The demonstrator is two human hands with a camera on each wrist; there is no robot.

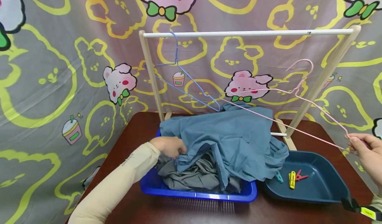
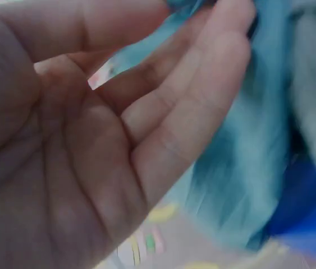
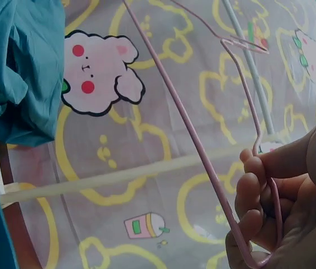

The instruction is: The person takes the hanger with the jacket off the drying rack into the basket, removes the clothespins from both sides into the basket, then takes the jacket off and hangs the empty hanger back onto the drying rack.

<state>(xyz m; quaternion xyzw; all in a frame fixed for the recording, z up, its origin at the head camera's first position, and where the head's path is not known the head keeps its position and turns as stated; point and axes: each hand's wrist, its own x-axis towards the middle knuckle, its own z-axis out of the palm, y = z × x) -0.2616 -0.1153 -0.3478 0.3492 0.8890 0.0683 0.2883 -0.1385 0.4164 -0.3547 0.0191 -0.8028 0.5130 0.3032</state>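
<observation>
A blue-grey garment (image 1: 226, 134) is spread over the blue basket (image 1: 191, 194), with darker grey cloth (image 1: 197, 176) beneath it. My left hand (image 1: 170, 146) pinches its near left edge between thumb and fingers; the cloth (image 2: 236, 168) hangs past the fingertips in the blurred left wrist view. On the far right, my right hand (image 1: 367, 151) grips one end of a pink wire hanger (image 1: 316, 103), held in the air with its hook upward. Fingers curl round the pink wire (image 3: 202, 162) in the right wrist view. The garment's overall shape is hidden by folds.
A wooden rack with a white rail (image 1: 247, 33) stands behind the basket, and a blue hanger (image 1: 191, 76) hangs at its left. At right, a dark teal tray (image 1: 322, 181) holds a yellow clothespin (image 1: 292, 180), a red clothespin (image 1: 300, 176) and a teal clothespin (image 1: 279, 177).
</observation>
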